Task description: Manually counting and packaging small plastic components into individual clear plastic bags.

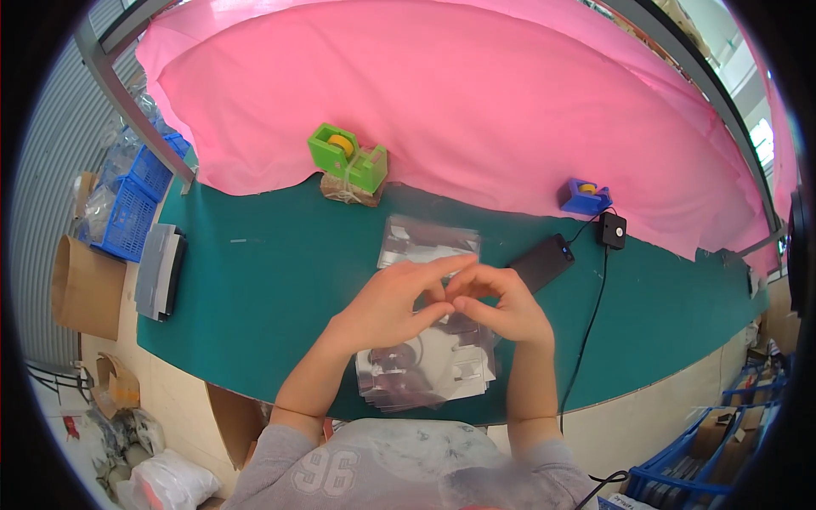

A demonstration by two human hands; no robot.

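Observation:
My left hand and my right hand meet fingertip to fingertip over the green table. Between the fingertips they pinch something small that I cannot make out. Right under the hands lies a stack of clear plastic bags with dark and white parts inside. A second clear bag lies flat just beyond the hands.
A green tape dispenser stands at the edge of the pink cloth; a small blue dispenser sits to the right. A black slab and a black box with a cable lie right of the hands. Grey trays and blue baskets are at the left.

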